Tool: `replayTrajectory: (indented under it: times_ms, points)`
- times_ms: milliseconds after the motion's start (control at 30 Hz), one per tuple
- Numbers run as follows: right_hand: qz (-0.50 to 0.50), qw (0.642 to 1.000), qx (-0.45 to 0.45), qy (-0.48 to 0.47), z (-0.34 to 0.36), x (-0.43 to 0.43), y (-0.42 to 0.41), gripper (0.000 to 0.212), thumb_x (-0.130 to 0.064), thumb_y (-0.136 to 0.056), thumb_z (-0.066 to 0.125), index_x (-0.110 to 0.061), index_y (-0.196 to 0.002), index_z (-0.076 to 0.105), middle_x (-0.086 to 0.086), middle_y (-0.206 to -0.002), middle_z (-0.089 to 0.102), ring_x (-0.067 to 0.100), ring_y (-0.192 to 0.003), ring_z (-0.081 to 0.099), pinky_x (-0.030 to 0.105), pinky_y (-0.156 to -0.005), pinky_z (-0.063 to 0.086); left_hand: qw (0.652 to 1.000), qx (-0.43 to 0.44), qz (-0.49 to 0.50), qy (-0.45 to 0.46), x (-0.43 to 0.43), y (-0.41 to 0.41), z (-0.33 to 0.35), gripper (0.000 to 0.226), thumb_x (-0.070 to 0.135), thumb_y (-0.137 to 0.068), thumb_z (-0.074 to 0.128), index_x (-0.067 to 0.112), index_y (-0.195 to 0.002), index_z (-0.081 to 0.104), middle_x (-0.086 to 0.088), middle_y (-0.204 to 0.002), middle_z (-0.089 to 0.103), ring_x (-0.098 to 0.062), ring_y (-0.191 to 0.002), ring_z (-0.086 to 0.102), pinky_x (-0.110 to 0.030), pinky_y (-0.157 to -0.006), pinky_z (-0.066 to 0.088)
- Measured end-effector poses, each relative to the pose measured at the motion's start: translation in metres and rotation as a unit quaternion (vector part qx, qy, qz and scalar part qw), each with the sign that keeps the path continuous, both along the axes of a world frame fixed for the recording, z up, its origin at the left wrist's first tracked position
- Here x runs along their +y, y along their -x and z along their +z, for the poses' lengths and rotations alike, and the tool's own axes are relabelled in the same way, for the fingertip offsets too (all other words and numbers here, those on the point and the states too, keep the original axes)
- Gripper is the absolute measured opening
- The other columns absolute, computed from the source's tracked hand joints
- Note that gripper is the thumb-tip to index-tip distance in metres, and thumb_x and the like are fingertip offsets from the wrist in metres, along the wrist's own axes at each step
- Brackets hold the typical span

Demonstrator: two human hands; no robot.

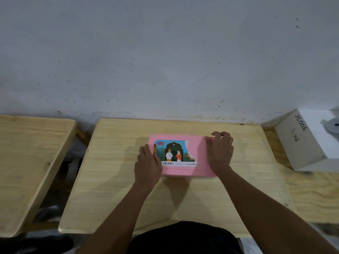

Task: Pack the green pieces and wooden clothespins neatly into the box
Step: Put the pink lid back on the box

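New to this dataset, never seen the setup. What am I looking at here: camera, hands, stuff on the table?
There is no robot: one wide-angle camera worn on a person's head looks forward and down at their bare hands. On the middle wooden table lies a closed pink box with a picture label on its lid. The left hand rests on its left edge and the right hand on its right, fingers curled over the far corner. No green pieces or clothespins show. A white box marked JS 006 stands at right.
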State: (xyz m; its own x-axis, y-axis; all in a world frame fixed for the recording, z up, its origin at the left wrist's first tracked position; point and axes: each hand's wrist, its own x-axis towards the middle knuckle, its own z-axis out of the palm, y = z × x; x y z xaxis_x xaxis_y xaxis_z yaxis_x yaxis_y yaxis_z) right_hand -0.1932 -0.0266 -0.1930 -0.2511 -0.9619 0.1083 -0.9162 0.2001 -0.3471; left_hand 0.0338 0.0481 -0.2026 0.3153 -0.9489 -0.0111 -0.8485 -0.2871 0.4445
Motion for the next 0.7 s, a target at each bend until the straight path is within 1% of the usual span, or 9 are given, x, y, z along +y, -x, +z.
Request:
replayTrajectory:
  times_ms: [67,167,267,300,367,433,533,633,700]
  points:
    - [0.013,0.999,0.004,0.029,-0.003,0.006,-0.005,0.019,-0.02,-0.094,0.051,-0.01,-0.109,0.059,0.012,-0.116,0.054,0.031,-0.106,0.05,0.044,-0.078,0.047,0.998,-0.028,-0.047,-0.001,-0.005,-0.004,-0.004,0.054,0.019,-0.09,0.041,0.004,-0.141,0.03,-0.017,-0.149,0.032,-0.035,-0.134,0.039,-0.047,-0.094,0.047]
    - [0.063,0.996,-0.04,0.038,-0.009,0.014,-0.005,0.025,-0.018,-0.1,0.042,-0.008,-0.115,0.058,0.01,-0.123,0.057,0.029,-0.116,0.051,0.043,-0.091,0.046,0.993,-0.038,-0.11,-0.026,-0.013,-0.006,-0.003,0.068,0.026,-0.083,0.032,0.011,-0.149,0.02,-0.008,-0.16,0.012,-0.027,-0.148,0.01,-0.05,-0.115,0.024]
    - [0.111,0.993,-0.023,-0.012,-0.016,0.014,-0.002,0.04,-0.024,-0.103,0.03,-0.01,-0.136,0.048,0.008,-0.146,0.046,0.028,-0.143,0.031,0.047,-0.114,0.026,0.991,-0.039,-0.121,-0.031,-0.023,-0.005,-0.001,0.075,0.04,-0.078,0.023,0.014,-0.149,0.023,-0.005,-0.16,0.013,-0.027,-0.148,0.011,-0.052,-0.117,0.02]
    - [0.12,0.992,-0.007,-0.03,-0.018,0.013,-0.001,0.045,-0.028,-0.104,0.026,-0.011,-0.142,0.043,0.007,-0.151,0.041,0.026,-0.146,0.023,0.047,-0.117,0.018,0.991,-0.041,-0.121,-0.03,-0.025,-0.003,0.0,0.076,0.044,-0.078,0.025,0.014,-0.148,0.025,-0.005,-0.16,0.016,-0.028,-0.147,0.014,-0.052,-0.116,0.023]
    - [0.133,0.99,0.016,-0.043,-0.018,0.012,0.0,0.054,-0.036,-0.102,0.018,-0.012,-0.146,0.037,0.005,-0.155,0.035,0.025,-0.148,0.017,0.047,-0.118,0.012,0.991,-0.052,-0.124,-0.026,-0.028,-0.002,0.0,0.077,0.048,-0.079,0.031,0.013,-0.147,0.026,-0.006,-0.159,0.02,-0.029,-0.146,0.018,-0.052,-0.116,0.023]
    - [0.136,0.99,0.023,-0.043,-0.016,0.013,-0.002,0.061,-0.041,-0.099,0.011,-0.013,-0.147,0.036,0.005,-0.155,0.034,0.024,-0.149,0.016,0.047,-0.118,0.013,0.99,-0.06,-0.13,-0.015,-0.028,-0.001,-0.002,0.077,0.048,-0.08,0.034,0.012,-0.148,0.025,-0.006,-0.159,0.02,-0.026,-0.147,0.016,-0.052,-0.119,0.015]
    - [0.127,0.99,0.029,-0.046,-0.014,0.015,-0.004,0.058,-0.041,-0.1,0.016,-0.014,-0.147,0.036,0.005,-0.155,0.034,0.023,-0.148,0.018,0.048,-0.118,0.02,0.986,-0.072,-0.151,-0.004,-0.029,-0.004,-0.007,0.077,0.047,-0.083,0.035,0.012,-0.15,0.02,-0.005,-0.16,0.016,-0.019,-0.149,0.008,-0.052,-0.12,0.007]
    - [0.12,0.991,0.031,-0.047,-0.015,0.014,-0.005,0.055,-0.04,-0.101,0.021,-0.014,-0.145,0.039,0.005,-0.154,0.037,0.023,-0.147,0.022,0.05,-0.115,0.029,0.984,-0.064,-0.167,-0.007,-0.03,-0.004,-0.007,0.076,0.047,-0.084,0.034,0.014,-0.15,0.018,-0.004,-0.16,0.013,-0.018,-0.149,0.005,-0.051,-0.119,0.007]
    - [0.121,0.991,0.032,-0.052,-0.016,0.014,-0.005,0.056,-0.042,-0.1,0.02,-0.014,-0.146,0.037,0.005,-0.155,0.035,0.022,-0.147,0.02,0.05,-0.114,0.03,0.985,-0.049,-0.166,-0.006,-0.031,-0.004,-0.007,0.076,0.047,-0.083,0.036,0.014,-0.15,0.02,-0.005,-0.16,0.016,-0.02,-0.149,0.008,-0.049,-0.12,0.013]
